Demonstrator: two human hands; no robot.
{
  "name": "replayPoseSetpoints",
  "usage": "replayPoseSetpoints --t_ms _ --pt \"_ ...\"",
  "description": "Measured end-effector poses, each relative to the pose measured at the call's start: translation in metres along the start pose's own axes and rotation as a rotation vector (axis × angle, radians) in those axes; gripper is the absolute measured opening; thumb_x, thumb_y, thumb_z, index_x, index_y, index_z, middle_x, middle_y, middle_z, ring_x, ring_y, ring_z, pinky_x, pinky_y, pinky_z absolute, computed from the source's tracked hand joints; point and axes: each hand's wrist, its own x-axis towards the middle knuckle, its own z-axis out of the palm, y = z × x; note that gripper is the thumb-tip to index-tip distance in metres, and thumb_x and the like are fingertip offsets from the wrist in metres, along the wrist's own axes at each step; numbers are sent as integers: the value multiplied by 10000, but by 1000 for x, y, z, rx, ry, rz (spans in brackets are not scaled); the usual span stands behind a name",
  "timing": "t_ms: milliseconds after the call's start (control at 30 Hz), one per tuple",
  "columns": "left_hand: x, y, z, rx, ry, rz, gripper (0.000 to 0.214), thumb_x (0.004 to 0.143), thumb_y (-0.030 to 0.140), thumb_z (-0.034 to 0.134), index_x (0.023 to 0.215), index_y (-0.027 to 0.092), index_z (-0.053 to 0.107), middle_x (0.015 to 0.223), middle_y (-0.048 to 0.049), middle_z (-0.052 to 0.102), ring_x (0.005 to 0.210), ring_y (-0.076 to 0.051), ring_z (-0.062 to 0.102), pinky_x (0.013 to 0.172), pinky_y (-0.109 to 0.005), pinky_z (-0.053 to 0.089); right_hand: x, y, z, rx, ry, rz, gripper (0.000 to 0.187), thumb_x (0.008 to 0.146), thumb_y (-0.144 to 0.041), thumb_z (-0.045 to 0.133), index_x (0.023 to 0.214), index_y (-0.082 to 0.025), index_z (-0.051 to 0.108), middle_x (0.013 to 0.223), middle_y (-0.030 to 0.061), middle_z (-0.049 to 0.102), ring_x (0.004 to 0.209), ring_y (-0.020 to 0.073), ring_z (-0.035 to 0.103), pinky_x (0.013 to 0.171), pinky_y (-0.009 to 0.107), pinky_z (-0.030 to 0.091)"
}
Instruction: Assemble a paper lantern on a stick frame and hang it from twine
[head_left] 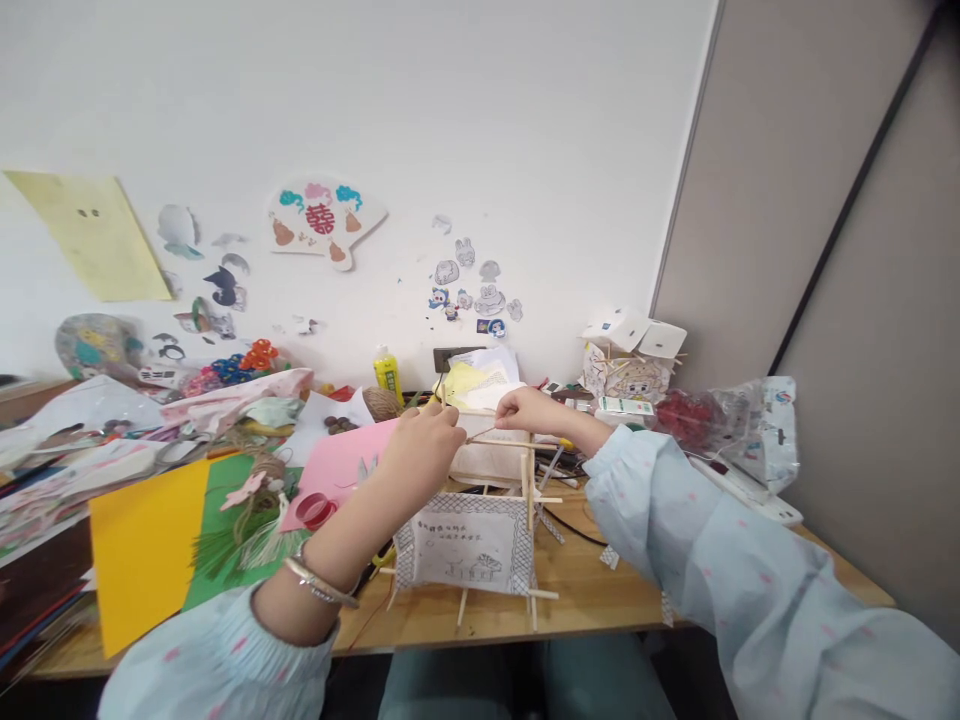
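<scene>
A small lantern-like frame of wooden sticks stands at the front of the wooden table, with a white paper panel bearing a drawing on its near side. My left hand is closed at the frame's top left, fingers pinched on a thin stick or thread. My right hand is closed over the frame's top, pinching the other end of that thin stick. A silver bracelet sits on my left wrist. Both arms wear pale blue sleeves.
Coloured sheets lie at left: yellow, green, pink. A red tape roll, twine ball, yellow glue bottle and craft clutter fill the back. A plastic bag lies right. Paper cut-outs cover the wall.
</scene>
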Motion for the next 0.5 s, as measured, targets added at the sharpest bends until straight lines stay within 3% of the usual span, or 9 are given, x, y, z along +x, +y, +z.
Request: replayPoseSetpoints --t_ms 200,367,500 --pt "-2 -1 0 19 10 101 213 793 35 507 780 187 655 911 -81 642 867 -238 581 700 -358 417 -3 -16 8 -175 -17 48 192 900 -314 583 938 -132 628 943 29 649 843 150 628 773 344 528" --pt "0 2 4 67 37 30 213 867 115 455 901 117 665 951 -165 651 895 -291 596 728 -404 424 -5 -30 14 -228 5 20 184 902 -306 580 947 -134 629 964 36 651 863 151 628 784 348 528" --pt "5 8 8 82 52 7 321 918 230 397 863 96 683 905 -175 665 903 -318 605 743 -428 424 -9 -36 13 -238 22 -19 170 896 -295 590 903 -131 634 917 25 657 830 142 630 771 337 526"
